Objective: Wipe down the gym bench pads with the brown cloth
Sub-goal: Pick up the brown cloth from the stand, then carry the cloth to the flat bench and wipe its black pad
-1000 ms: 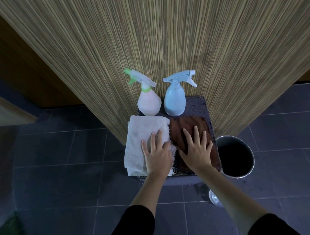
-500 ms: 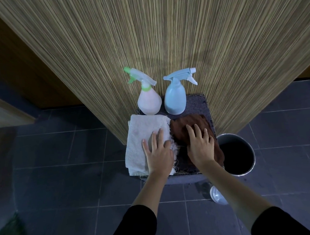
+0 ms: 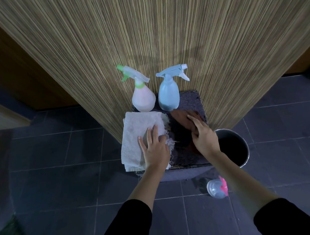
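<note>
The brown cloth (image 3: 182, 119) lies bunched on the right half of a small dark grey stool (image 3: 186, 157) against the wood-grain wall. My right hand (image 3: 202, 137) grips the cloth, its fingers curled round the gathered fabric, and part of the cloth hangs below the palm. My left hand (image 3: 154, 147) rests flat with straight fingers on a folded white cloth (image 3: 138, 133) on the stool's left half. No gym bench pad is in view.
Two spray bottles stand at the stool's back: a pinkish one with a green nozzle (image 3: 142, 97) and a blue one (image 3: 168, 94). A metal bucket (image 3: 233, 148) stands right of the stool. A small clear bottle with a pink cap (image 3: 217, 188) lies on the dark tiled floor.
My right hand went from lying flat on the spread brown cloth to bunching it up and gripping it, uncovering the stool's dark top. My left hand stayed on the white cloth.
</note>
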Demonstrator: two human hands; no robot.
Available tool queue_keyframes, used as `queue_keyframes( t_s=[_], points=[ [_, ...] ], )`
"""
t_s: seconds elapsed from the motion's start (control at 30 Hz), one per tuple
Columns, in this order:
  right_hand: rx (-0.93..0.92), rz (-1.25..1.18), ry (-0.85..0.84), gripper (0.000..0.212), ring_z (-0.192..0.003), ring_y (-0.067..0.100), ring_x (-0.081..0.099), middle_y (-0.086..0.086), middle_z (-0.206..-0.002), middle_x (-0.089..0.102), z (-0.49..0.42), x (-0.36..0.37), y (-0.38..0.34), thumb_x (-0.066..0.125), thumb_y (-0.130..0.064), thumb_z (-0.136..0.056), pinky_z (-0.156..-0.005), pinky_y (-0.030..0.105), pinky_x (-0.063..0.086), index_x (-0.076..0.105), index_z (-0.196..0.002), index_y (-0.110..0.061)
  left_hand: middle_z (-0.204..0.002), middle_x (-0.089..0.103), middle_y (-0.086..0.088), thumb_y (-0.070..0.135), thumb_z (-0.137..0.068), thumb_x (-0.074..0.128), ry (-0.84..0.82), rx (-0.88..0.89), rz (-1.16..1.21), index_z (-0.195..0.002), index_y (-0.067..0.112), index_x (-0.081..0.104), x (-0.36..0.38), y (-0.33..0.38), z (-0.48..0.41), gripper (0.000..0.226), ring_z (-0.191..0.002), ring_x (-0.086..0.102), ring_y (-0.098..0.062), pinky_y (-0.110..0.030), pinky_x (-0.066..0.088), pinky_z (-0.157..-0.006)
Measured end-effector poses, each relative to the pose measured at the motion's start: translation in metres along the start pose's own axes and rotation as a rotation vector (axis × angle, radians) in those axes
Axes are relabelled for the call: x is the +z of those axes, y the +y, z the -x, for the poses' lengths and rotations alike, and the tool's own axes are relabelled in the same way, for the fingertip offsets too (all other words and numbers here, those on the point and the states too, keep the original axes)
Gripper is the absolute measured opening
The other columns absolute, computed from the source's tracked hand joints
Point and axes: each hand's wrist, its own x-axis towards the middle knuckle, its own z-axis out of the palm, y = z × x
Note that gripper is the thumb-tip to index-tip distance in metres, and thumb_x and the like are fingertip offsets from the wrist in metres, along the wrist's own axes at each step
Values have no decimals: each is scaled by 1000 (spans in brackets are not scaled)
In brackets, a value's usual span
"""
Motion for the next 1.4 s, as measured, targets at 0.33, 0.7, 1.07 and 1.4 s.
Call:
queue_keyframes(
  t_s=[0.33, 0.7, 1.07, 1.4],
  points=[
    [305, -465, 3, 59, -123, 18, 53, 0, -133, 59, 40, -23, 1, 67, -16, -88, -97, 22, 38, 44, -141, -28, -154, 23, -2, 25, -97, 35, -58, 39, 104, -142, 23, 35, -24, 35, 18, 45, -143, 15, -19, -52, 2, -114],
    [439, -507, 99, 45, -107, 14, 60, -6, -111, 67, 122, -95, 13, 62, -16, -89, -93, 29, 45, 54, -131, -29, -127, 56, -8, 17, -93, 43, -35, 282, 169, -130, 12, 51, -62, 98, 63, 38, -118, 50, -29, -43, 34, -102],
    [617, -414, 331, 49, -94, 13, 64, -15, -98, 67, 242, -204, 30, 53, -18, -85, -81, 29, 49, 54, -120, -51, -86, 69, -8, 28, -81, 27, -19, 746, 103, -94, 8, 67, -92, 208, 132, 46, -81, 65, -28, -38, 52, -75],
    [829, -264, 488, 51, -100, 22, 63, -3, -111, 69, 364, -279, 61, 53, -17, -89, -83, 39, 52, 49, -130, -46, -75, 66, -17, 17, -78, 57, -134, 1052, -42, -80, 2, 66, -96, 313, 214, 18, -71, 63, -36, -38, 50, -66]
  ],
)
